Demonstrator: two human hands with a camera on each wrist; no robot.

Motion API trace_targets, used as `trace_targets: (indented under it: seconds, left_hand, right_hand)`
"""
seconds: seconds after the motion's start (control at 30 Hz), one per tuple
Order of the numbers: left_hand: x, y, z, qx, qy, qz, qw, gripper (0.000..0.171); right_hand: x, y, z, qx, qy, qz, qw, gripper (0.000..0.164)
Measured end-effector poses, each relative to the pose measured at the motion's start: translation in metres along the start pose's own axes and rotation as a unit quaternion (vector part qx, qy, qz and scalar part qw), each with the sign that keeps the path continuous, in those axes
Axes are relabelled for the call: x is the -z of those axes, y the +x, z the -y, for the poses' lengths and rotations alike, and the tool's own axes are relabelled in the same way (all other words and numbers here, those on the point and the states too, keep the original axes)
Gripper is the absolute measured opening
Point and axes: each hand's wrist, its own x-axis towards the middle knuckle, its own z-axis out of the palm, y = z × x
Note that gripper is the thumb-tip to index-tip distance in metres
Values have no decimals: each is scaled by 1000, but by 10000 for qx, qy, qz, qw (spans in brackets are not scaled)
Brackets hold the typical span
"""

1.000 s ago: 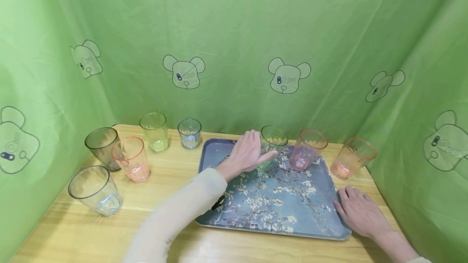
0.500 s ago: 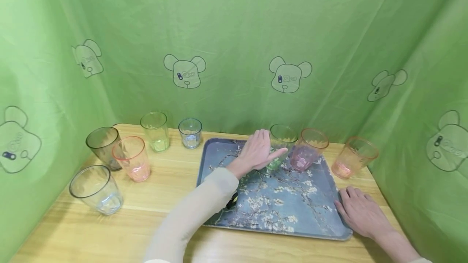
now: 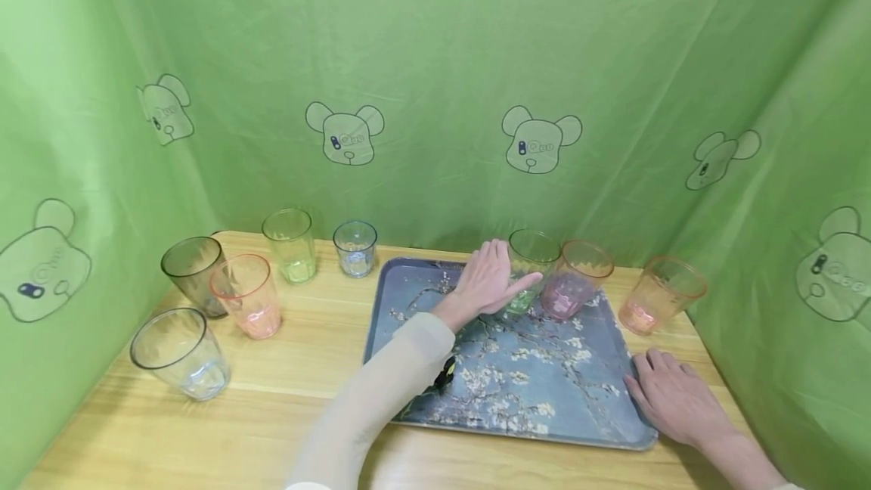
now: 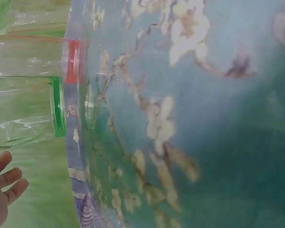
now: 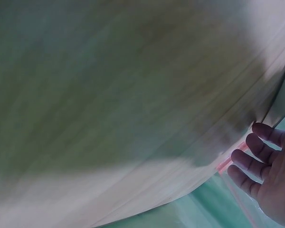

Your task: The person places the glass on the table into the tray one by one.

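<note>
A green-tinted tumbler (image 3: 525,299) stands upright near the back of the blue blossom-patterned tray (image 3: 503,399). Beside its left side is my left hand (image 3: 485,278), fingers extended and thumb stretched across the front of the glass. In the left wrist view, the straight fingers (image 4: 10,179) show apart from one another. Just right of the green tumbler stands a pink tumbler (image 3: 568,293), their rims almost meeting in the head view; I cannot tell if they touch. My right hand (image 3: 674,399) rests at the tray's right edge with relaxed fingers, holding nothing.
An orange-pink tumbler (image 3: 660,297) stands on the table right of the tray. To the left are a blue tumbler (image 3: 355,252), a yellow-green one (image 3: 291,248), a red-rimmed one (image 3: 248,297), a dark grey one (image 3: 197,271) and a clear one (image 3: 184,354). Green curtains (image 3: 435,36) enclose the table.
My left hand has moved right, and the green tumbler has slid right with it, closing up to the pink tumbler. The right hand has stayed at the tray's edge.
</note>
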Motion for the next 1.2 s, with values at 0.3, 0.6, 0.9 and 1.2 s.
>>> trace_targets:
  seconds: [0.3,0.6,0.9,1.2]
  left_hand:
    - [-4,-2,0,65,-70,92,9999,83]
    - [-11,-3,5,18,5,58,10000,80]
    - [-13,-4,9,-17,118,-8,9999,79]
    - [-11,-6,13,-200,233,-97,9995,77]
  right_hand:
    - [1,-1,0,42,5,-51,10000,26]
    - [1,-1,0,36,51,-67,10000,26]
    - [0,0,-1,39,63,-66,10000,34]
    - [1,0,-1,38,54,-53,10000,33]
